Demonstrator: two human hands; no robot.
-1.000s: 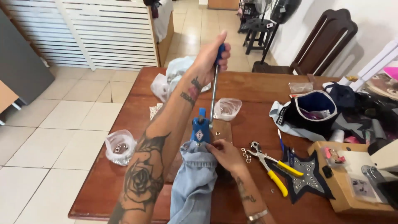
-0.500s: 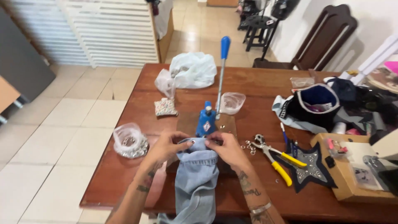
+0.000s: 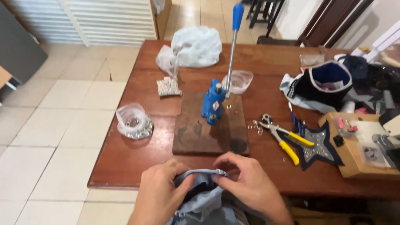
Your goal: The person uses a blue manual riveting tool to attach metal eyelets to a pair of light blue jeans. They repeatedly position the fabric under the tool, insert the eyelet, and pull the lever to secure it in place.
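Two hands work at the near edge of the wooden table [image 3: 125,166], pulled back from the press so the cloth can be checked up close.

Far left, small clear bag of metal rings [image 3: 134,122] near the table's left edge, mouth open, within easy reach. Beyond it a small mesh pouch [image 3: 168,86] and a crumpled white plastic bag [image 3: 193,46], pushed to the far side, out of the working area.

Left hand [image 3: 160,196] grips the pale blue denim garment [image 3: 200,198] from the left, fingers curled into the fabric, bunching it. Right hand [image 3: 248,183] pinches the top hem between thumb and fingertips; a small metal piece shows at the hem, kind unclear. Hem held taut between both hands; the rest of the garment hangs below the table edge.

Centre: blue hand press [image 3: 212,102] on a dark wooden board [image 3: 210,131], long lever with blue grip [image 3: 237,14] standing upright, untouched. Board likely there to spare the tabletop. Clear plastic tub [image 3: 238,81] just behind.

Right of board: loose rings [image 3: 254,127], yellow-handled pliers [image 3: 283,139], a dark studded star patch [image 3: 314,148], then a cardboard box [image 3: 358,146] and a dark bag [image 3: 323,85] farther right.
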